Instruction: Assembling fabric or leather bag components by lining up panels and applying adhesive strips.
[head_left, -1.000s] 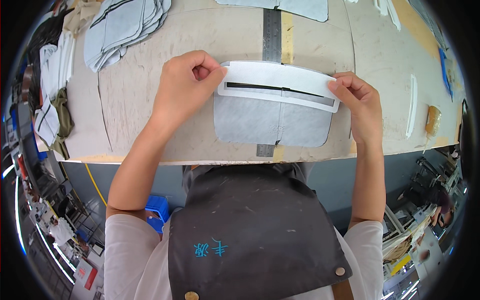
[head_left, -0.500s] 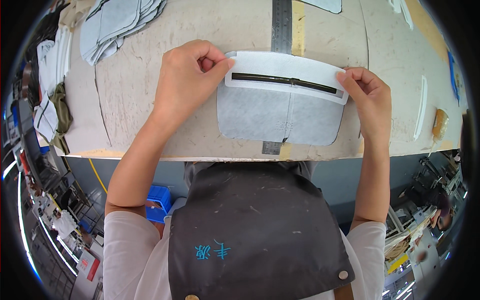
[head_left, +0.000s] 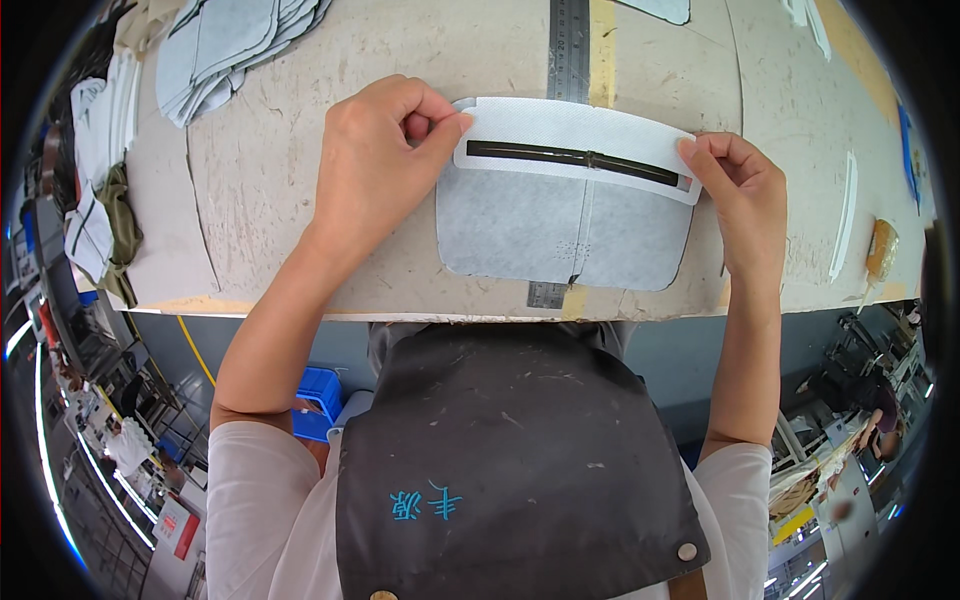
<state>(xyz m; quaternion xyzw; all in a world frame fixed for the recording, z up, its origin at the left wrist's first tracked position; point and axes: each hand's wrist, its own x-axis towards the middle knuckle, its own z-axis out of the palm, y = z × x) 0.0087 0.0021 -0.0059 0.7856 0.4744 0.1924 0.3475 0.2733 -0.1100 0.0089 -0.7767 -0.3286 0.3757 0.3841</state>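
Note:
A white strip (head_left: 560, 120) with a long slot lies along the far edge of a grey, round-cornered fabric panel (head_left: 510, 225). Black material (head_left: 530, 153) shows through the slot, with a small lump near its middle. My left hand (head_left: 385, 150) pinches the strip's left end between thumb and fingers. At the other end, my right hand (head_left: 745, 195) holds the strip's right corner in a similar pinch. Whether either pinch also takes in the panel underneath is hidden. A fold or seam line runs down the panel's middle, ending in a small dark notch.
A steel ruler (head_left: 568, 50) and yellow tape (head_left: 602, 50) run beneath the panel. Stacked grey panels (head_left: 225, 50) lie far left, beside white and olive cloth (head_left: 122, 235). On the right are a white strip (head_left: 843, 215), an amber-coloured tool (head_left: 881, 250) and a blue pen-like item (head_left: 907, 150).
Both hands keep their pinches on the strip. The strip has shifted very slightly right over the panel, and its slot looks a little more open. The whole view has moved a touch.

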